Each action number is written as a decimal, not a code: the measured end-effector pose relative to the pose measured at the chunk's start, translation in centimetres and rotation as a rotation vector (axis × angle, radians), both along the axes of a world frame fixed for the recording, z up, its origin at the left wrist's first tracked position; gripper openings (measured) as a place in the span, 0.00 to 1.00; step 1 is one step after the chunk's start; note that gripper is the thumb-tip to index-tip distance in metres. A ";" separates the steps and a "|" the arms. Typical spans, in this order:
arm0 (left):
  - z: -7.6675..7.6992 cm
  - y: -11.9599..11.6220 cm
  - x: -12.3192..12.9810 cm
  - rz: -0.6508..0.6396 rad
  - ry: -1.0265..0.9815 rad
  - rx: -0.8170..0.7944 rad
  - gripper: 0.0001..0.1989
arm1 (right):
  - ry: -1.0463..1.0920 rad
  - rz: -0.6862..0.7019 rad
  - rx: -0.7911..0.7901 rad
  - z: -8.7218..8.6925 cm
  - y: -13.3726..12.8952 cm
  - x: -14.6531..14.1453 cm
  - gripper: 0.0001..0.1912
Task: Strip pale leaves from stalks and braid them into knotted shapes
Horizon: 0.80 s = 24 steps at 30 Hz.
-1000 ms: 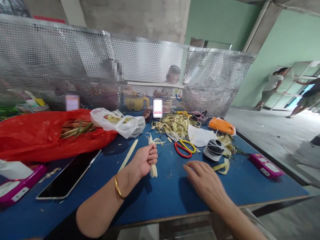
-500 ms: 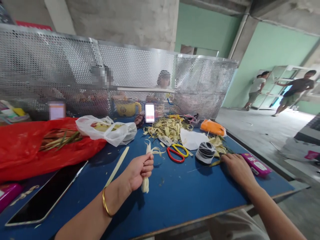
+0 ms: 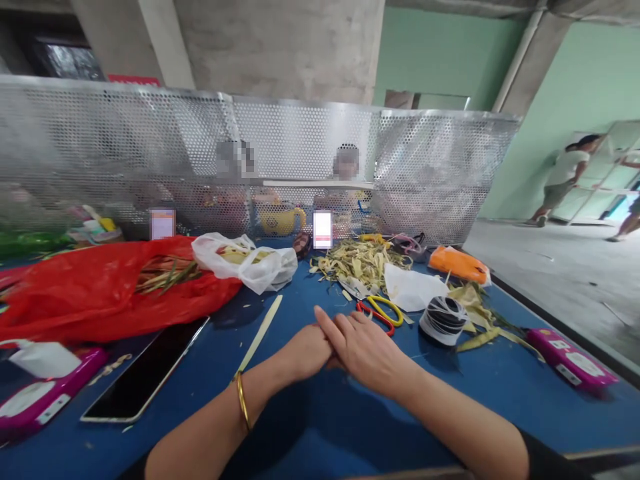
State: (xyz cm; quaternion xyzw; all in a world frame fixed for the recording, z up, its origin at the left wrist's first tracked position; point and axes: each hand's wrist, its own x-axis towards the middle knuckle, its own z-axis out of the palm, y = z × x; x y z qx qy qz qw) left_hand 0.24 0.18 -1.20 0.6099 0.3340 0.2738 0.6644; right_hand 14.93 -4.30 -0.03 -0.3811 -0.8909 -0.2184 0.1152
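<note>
My left hand [image 3: 309,350] is closed just in front of me over the table, a gold bangle [image 3: 243,400] on its wrist. Half a second ago a bundle of pale corn husk showed in this fist; now the bundle is hidden. Pressed against the fist is my right hand [image 3: 365,353], its fingers curled over and hiding what lies between the two. Just beyond the fingers lie scissors [image 3: 385,312] with one red and one yellow handle. A pale husk strip [image 3: 263,330] rests left of my hands. Behind the scissors spreads a pile of dry husk strips [image 3: 363,263].
A spool [image 3: 443,321] stands at right near more husk and a purple packet [image 3: 570,360]. At left are a dark phone [image 3: 147,373], a red plastic bag [image 3: 90,287] and a white bag [image 3: 245,263]. A perforated metal screen [image 3: 305,133] closes the back; people sit behind it.
My right hand has left the husk beside the purple packet and come left onto my left hand. The bundle has gone out of sight behind it. The view has shifted, things sit further right.
</note>
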 end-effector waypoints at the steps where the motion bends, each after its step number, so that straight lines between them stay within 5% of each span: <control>1: 0.2 0.2 -0.2 -0.001 0.050 0.045 0.10 | -0.023 -0.027 -0.029 -0.6 0.6 0.1 0.32; 5: 1.7 0.9 -0.9 -0.178 0.364 0.348 0.11 | -0.098 -0.019 -0.102 -2.0 1.5 1.7 0.25; 9: 2.3 1.3 -1.1 -0.345 0.363 0.434 0.11 | -0.060 0.010 -0.273 -1.7 1.2 4.0 0.11; 17: 0.8 1.0 0.4 -0.245 0.473 0.574 0.16 | 0.540 -0.092 -0.743 -1.5 1.8 6.7 0.20; 21: 0.1 0.6 1.1 -0.222 0.635 0.741 0.17 | 0.665 -0.125 -0.884 -2.0 2.1 6.5 0.18; 24: 0.0 0.5 1.1 -0.189 0.673 0.704 0.17 | 0.714 -0.135 -0.919 -1.6 2.3 6.7 0.17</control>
